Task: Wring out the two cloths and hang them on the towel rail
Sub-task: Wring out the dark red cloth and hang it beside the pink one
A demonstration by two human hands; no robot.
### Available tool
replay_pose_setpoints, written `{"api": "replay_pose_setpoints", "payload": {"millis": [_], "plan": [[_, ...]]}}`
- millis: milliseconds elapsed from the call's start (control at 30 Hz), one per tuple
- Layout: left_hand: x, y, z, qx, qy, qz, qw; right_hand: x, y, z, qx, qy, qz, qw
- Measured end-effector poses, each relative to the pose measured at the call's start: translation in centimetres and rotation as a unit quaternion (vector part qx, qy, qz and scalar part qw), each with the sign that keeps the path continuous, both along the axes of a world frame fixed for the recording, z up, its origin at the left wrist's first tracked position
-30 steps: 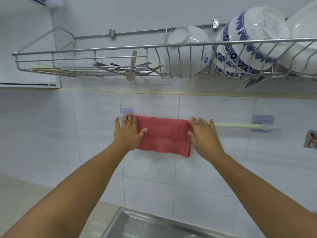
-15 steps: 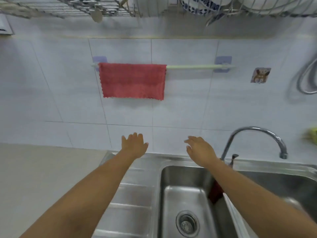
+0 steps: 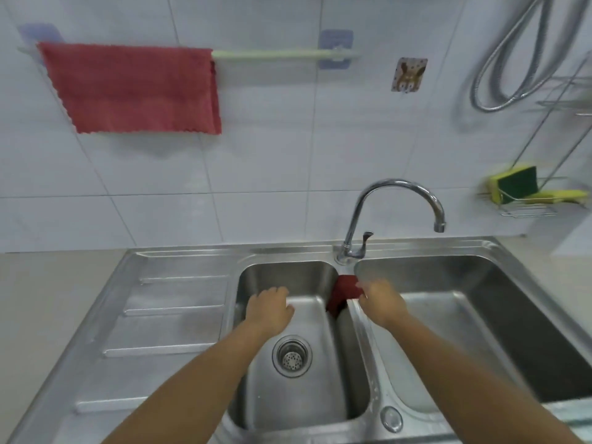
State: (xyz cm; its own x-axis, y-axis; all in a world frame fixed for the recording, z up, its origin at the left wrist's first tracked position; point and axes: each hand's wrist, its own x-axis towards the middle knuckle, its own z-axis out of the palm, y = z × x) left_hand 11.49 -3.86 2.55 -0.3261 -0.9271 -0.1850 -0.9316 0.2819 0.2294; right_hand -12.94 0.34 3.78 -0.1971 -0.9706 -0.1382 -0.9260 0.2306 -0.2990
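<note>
1 red cloth [image 3: 134, 88] hung draped over the pale green towel rail [image 3: 282, 54] at the rail's left end, whose left tip was hidden behind it. the 2nd, darker red cloth [image 3: 344, 291] lay over the divider between the 2 basins of the steel sink [image 3: 179, 315], mostly hidden by the right hand [image 3: 381, 302], which reached onto it; whether its fingers had closed on the cloth could not be told. the left hand [image 3: 269, 310] hovered over the left basin, fingers loosely curled and holding nothing. the frame was softly blurred. a sponge [image 3: 515, 184] sat in a wire holder at the right edge.
</note>
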Motion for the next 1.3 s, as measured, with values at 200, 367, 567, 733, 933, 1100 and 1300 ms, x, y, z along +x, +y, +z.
{"api": "replay_pose_setpoints", "payload": {"millis": [200, 367, 567, 733, 933, 1100, 1300], "plan": [[-6.6, 0.0, -2.6, 0.048, 0.049, -0.029, 0.997, -2.7, -0.2, -2.3, 0.058, -0.032, -0.036, 0.997], [-11.5, -1.0, -3.9, 0.08, 0.073, -0.047, 0.993, -4.5, -1.4, -4.3, 0.085, -0.081, -0.024, 0.993], [-15.0, -3.5, -5.2, 0.091, 0.064, -0.056, 0.992, -5.4, -2.9, -6.7, 0.085, -0.152, -0.019, 0.984], [-16.9, -4.9, -6.2, 0.06, 0.124, -0.015, 0.99, -5.6, -3.0, -7.8, 0.069, -0.198, -0.033, 0.977], [-18.0, -6.2, -6.4, 0.06, 0.097, 0.001, 0.993, -5.9, -2.7, -8.7, 0.065, -0.236, -0.047, 0.968], [-17.7, -4.7, -5.9, 0.09, 0.11, 0.032, 0.989, -5.8, -1.9, -9.2, 0.041, -0.246, -0.055, 0.967], [-16.5, -1.2, -3.9, 0.143, 0.313, 0.121, 0.931, -4.2, -0.2, -9.0, 0.018, -0.209, -0.04, 0.977]]}}
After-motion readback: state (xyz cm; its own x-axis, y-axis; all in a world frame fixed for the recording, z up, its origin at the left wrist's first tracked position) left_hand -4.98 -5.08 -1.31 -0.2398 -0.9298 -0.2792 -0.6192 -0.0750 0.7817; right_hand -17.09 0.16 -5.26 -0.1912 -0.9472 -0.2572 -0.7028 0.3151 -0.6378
